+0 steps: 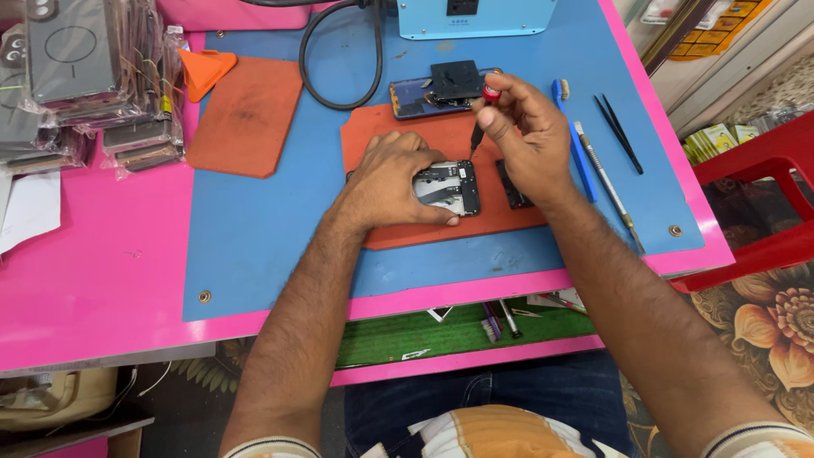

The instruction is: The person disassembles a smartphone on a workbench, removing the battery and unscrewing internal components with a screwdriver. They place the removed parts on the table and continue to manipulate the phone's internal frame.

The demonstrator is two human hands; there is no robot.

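Left hand (392, 176): palm down, fingers curled over the left part of the opened phone (448, 187), pressing it flat on the orange work mat (398, 229)
Right hand (523, 127): fingers pressed together in a pinch round a small screwdriver (483, 114) with a red cap; shaft slants down and left, tip just above the phone's far edge; whether it touches cannot be told
Opened phone: back cover off, dark boards and silver shielding showing; lies near the middle of the orange work mat, between the two hands
Small dark part (513, 187): on the mat, just right of the phone, partly under the right hand
Second phone (424, 95): blue-edged, at the far rim of the mat, with a square black block (455, 79) resting on it
Second orange mat (246, 114): left and far, bare, apart from the work mat
Blue bench mat (254, 229): under both orange mats, on the pink table (93, 280)
Right-side tools: blue brush (574, 144), metal spudger (606, 182), black tweezers (617, 131), lying side by side on the blue mat
Far left: stack of bagged phone cases (85, 76); orange triangular pick (203, 68) beside it
Far centre: light blue device box (475, 17) with a black cable (339, 64) looping from it
Near shelf: green-lined tray (407, 335) under the table edge holding a few small tools
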